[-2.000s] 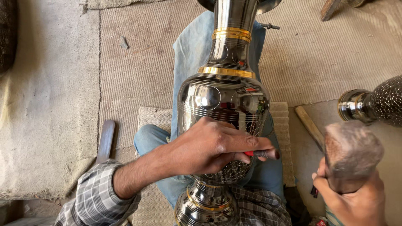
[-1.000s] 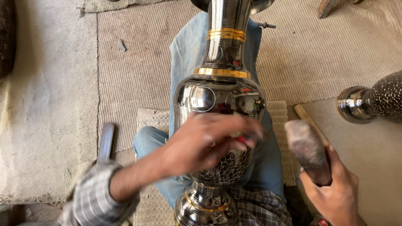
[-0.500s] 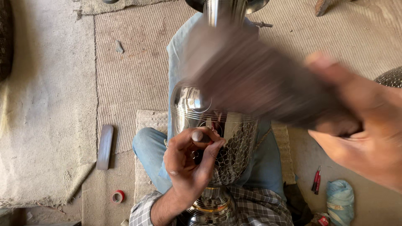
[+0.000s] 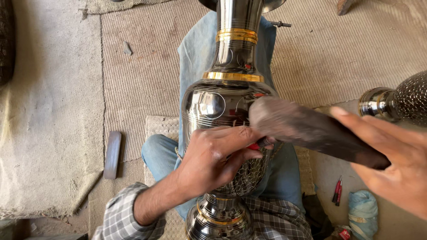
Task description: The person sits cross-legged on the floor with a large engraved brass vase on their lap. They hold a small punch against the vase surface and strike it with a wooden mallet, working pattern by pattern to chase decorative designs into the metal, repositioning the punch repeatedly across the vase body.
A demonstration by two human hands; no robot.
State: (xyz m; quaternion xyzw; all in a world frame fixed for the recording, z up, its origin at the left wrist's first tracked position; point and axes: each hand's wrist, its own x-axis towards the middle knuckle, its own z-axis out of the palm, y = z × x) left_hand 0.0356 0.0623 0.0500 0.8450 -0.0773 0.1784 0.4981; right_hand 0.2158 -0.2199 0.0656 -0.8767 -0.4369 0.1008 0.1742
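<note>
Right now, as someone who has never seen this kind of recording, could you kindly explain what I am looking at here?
There is no machine: a seated person wears a camera on the head, so the view looks down at their own two hands and lap. Across the legs lies a large polished metal vase with gold bands and fine engraved lines. The left hand rests on its belly and pinches a small red-handled engraving tool against the metal. The right hand grips a dark wooden mallet, whose head is at the tool. On the woven floor mat lie a flat dark bar, a red pen-like tool and a blue cloth. A second patterned vase lies at right.
</note>
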